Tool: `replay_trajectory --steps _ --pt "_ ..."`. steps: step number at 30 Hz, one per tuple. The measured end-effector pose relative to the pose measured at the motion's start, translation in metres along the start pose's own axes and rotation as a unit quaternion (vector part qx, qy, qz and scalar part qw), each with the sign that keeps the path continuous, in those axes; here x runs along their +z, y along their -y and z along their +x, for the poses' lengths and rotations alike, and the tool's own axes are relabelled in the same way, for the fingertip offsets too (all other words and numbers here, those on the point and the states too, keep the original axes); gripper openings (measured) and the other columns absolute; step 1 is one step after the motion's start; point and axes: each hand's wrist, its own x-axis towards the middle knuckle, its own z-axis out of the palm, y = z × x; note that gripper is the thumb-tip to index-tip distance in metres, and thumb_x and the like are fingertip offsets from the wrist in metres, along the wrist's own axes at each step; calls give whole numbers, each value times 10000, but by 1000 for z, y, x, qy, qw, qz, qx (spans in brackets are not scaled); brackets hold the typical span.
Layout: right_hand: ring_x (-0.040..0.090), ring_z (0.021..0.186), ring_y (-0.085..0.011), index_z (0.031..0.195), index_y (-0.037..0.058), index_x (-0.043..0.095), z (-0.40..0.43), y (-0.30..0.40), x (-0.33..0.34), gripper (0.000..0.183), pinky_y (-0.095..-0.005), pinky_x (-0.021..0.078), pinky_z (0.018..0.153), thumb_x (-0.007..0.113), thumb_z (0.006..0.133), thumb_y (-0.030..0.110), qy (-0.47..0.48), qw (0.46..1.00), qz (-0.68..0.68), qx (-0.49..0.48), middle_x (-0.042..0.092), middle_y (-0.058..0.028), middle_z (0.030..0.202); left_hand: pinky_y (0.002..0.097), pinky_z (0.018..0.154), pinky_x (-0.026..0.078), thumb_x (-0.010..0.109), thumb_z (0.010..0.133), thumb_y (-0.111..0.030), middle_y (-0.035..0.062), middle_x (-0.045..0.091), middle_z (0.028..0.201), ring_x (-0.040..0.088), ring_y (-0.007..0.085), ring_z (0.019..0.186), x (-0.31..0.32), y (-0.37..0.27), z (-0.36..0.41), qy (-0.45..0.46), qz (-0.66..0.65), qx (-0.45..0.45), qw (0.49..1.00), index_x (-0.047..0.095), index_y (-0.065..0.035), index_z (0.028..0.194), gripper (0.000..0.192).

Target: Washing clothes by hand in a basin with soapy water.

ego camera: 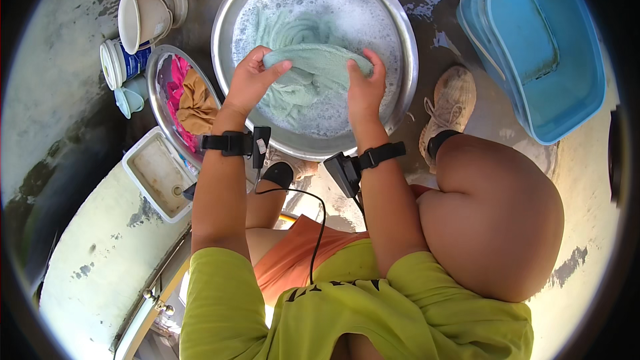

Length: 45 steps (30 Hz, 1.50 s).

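A large round metal basin (220, 45) full of foamy water stands on the floor before me. Pale green wet cloth (317, 60) lies in it, one folded edge raised above the suds. At the left end of that edge, my left hand (255, 80) grips the cloth between thumb and fingers. My right hand (366, 82) pinches the other end, so a band of cloth spans the two. The lower part of the cloth rests in the foam, and its full shape is hidden there. Each wrist wears a black strap with a small device and a cable.
Left of the basin, an oval metal tub (156, 85) holds pink and tan cloth. Beyond it are a beige pot (131, 22), small buckets (111, 65) and a white rectangular tray (142, 172). Blue plastic tubs (575, 60) stand at the right, near my shoe (454, 95).
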Motion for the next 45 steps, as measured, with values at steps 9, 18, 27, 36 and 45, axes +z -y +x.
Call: replay_trajectory --steps 9,18,27,36,45 --pt "373 1197 -261 1260 20 417 5 0 -5 678 -367 303 981 578 808 500 5 933 161 321 409 -156 1287 302 920 365 628 823 -264 116 506 1181 478 171 1068 95 -9 -6 109 -168 -25 979 578 6 990 322" --pt "533 946 -140 1114 41 536 -16 18 14 379 -283 434 789 581 837 296 192 847 342 359 555 -39 1017 369 1032 256 534 884 -278 136 248 1358 263 254 1251 97 26 -27 -105 -42 198 974 429 -59 1193 392" --pt "523 945 -155 1060 21 530 -24 16 16 480 -305 411 831 559 849 452 160 816 373 411 552 -58 1009 402 772 436 605 809 -422 185 431 1037 470 364 954 97 -2 -25 -107 147 234 955 535 -54 1047 444" --pt "534 814 -186 968 -28 587 -39 18 23 448 -340 428 737 492 855 395 67 931 166 320 591 -87 908 348 652 442 462 919 -363 100 533 710 521 282 671 87 -18 -21 -56 65 125 988 598 -16 851 378" --pt "543 937 -341 1022 64 598 -45 -2 6 404 -398 426 815 587 779 387 130 955 -244 105 606 -143 979 277 705 422 536 862 -422 61 560 718 543 174 777 12 50 -32 -168 118 -130 970 595 -94 948 344"
